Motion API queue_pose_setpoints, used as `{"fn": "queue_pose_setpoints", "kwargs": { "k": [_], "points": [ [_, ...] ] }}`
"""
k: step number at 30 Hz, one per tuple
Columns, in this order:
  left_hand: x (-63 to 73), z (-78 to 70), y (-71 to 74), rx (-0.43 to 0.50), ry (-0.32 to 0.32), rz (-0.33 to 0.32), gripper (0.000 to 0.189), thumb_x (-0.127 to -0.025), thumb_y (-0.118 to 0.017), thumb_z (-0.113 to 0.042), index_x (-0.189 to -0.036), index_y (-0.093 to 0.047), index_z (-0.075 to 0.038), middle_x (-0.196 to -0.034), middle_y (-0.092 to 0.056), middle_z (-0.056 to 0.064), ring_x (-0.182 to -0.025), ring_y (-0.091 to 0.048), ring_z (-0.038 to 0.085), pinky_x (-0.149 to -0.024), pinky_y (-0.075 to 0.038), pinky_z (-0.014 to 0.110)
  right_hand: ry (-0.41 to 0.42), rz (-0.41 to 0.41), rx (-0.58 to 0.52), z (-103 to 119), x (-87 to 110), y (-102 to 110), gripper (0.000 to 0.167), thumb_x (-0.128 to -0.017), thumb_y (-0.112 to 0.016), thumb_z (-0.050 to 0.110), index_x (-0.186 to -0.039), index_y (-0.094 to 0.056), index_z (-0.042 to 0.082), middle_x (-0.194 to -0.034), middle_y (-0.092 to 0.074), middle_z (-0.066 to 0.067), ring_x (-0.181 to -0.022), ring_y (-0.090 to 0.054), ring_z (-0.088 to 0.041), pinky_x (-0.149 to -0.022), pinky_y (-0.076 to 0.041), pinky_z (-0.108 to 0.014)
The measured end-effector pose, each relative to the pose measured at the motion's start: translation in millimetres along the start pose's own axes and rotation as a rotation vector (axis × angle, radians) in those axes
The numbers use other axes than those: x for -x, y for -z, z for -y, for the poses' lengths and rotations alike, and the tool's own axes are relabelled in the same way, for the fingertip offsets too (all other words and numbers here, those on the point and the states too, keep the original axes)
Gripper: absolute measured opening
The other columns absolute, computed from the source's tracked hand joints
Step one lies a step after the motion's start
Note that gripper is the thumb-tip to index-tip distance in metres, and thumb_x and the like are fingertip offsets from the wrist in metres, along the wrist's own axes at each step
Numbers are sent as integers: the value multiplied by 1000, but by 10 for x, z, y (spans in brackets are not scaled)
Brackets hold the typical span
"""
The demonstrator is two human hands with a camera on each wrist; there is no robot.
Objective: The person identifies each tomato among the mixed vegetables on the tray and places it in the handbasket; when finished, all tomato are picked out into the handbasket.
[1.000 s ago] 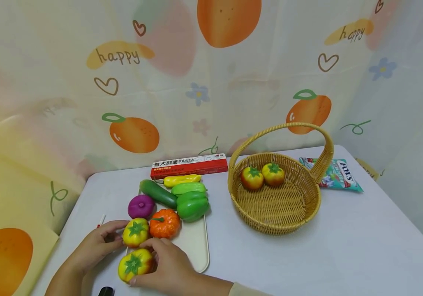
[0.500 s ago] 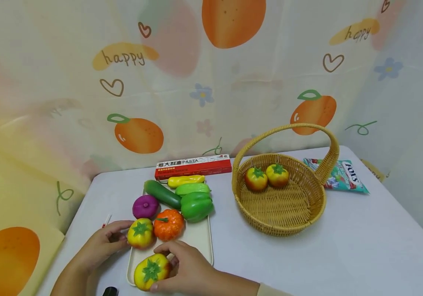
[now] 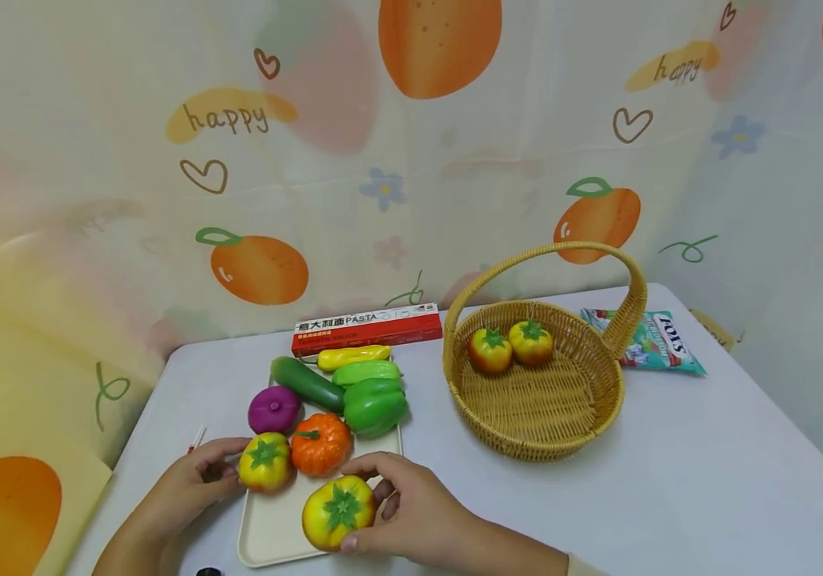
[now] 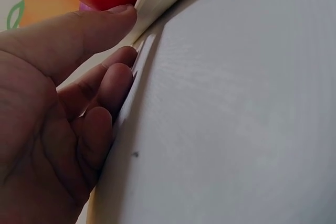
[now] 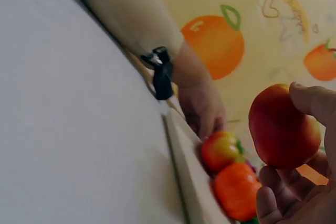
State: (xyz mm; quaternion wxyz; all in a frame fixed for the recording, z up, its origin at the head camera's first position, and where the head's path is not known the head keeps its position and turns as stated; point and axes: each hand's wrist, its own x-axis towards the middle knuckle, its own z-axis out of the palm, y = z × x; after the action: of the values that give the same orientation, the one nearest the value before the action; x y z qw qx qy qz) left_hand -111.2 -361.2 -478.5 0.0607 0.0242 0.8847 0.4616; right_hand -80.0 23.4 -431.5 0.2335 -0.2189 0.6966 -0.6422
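Observation:
My right hand (image 3: 411, 504) pinches a yellow-and-red toy tomato (image 3: 339, 512) with a green star-shaped leaf, thumb at its near side and fingers behind it. In the right wrist view this tomato (image 5: 283, 127) appears raised. Under it in the head view lies a cream tray (image 3: 277, 532). My left hand (image 3: 191, 488) is at the tray's left edge, fingertips right at the side of a second toy tomato (image 3: 265, 462). In the left wrist view, the left thumb (image 4: 100, 27) lies along the tray rim, with the other fingers loosely bent below.
The tray also bears a toy pumpkin (image 3: 321, 444), a purple onion-like vegetable (image 3: 274, 410), a green pepper (image 3: 375, 406) and other vegetables. Behind stands a pasta box (image 3: 368, 328). A wicker basket (image 3: 533, 432) with two tomatoes and a tall handle is to the right, beside a snack bag (image 3: 659, 344).
My right hand has carried its tomato rightward, from the tray's left front corner to over its front right part. The left hand has stayed beside the other tomato.

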Motion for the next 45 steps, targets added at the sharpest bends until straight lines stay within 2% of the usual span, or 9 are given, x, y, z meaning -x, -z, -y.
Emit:
{"fn": "queue_pose_setpoints", "kwargs": {
  "k": [7,14,17,23,29,33,40,45],
  "points": [
    [12,14,-25,7,-24,-15,50,-87,-83,3,-134,-68,4,-107,-65,0,-88,-58,12,-75,-51,23,-25,-100,78,98,124,406,60,-84,-94,25,-137,-66,26,-129,-66,6,-100,-60,-23,-83,-54,-27],
    [9,1,-10,6,23,-5,51,-88,-84,2,-136,-68,3,-110,-64,3,-88,-57,13,-76,-52,23,-49,-193,139,209,258,733,63,-85,-93,24,-141,-64,20,-134,-61,-3,-103,-57,-28,-85,-54,-29],
    [12,7,-11,1,-6,-18,51,-87,-84,2,-135,-68,3,-110,-64,2,-88,-58,13,-75,-51,23,-51,-227,164,270,323,874,63,-87,-91,24,-143,-62,18,-133,-60,-6,-104,-56,-29,-86,-53,-29],
    [2,30,-18,2,-130,-31,46,-88,-83,3,-132,-70,2,-106,-65,-4,-85,-58,14,-73,-50,22,-52,-301,216,359,437,1171,62,-89,-89,27,-144,-61,21,-132,-60,-8,-105,-53,-30,-87,-52,-28],
    [9,36,-12,14,-140,-17,45,-90,-82,2,-133,-69,1,-108,-65,-4,-86,-58,15,-73,-50,23,-20,-318,167,385,506,1451,60,-94,-85,22,-147,-58,14,-138,-57,-13,-110,-54,-34,-89,-54,-26],
    [19,33,-25,28,-159,-15,45,-90,-80,4,-133,-68,2,-107,-64,-5,-85,-58,15,-72,-50,23,-24,-341,183,360,519,1614,59,-95,-82,19,-149,-57,13,-140,-55,-14,-111,-52,-34,-88,-54,-26],
    [19,42,-46,30,-200,-31,45,-88,-80,6,-131,-69,1,-108,-64,-9,-83,-59,15,-70,-51,24,-104,-359,200,294,504,1839,63,-101,-77,26,-155,-50,9,-153,-50,-17,-121,-51,-33,-92,-53,-24],
    [8,45,-50,22,-189,-36,46,-87,-81,7,-131,-68,1,-106,-64,-10,-83,-58,14,-69,-51,24,-164,-375,249,249,439,1925,68,-100,-78,33,-157,-49,11,-153,-49,-17,-121,-47,-32,-96,-51,-34]
  ]
}}
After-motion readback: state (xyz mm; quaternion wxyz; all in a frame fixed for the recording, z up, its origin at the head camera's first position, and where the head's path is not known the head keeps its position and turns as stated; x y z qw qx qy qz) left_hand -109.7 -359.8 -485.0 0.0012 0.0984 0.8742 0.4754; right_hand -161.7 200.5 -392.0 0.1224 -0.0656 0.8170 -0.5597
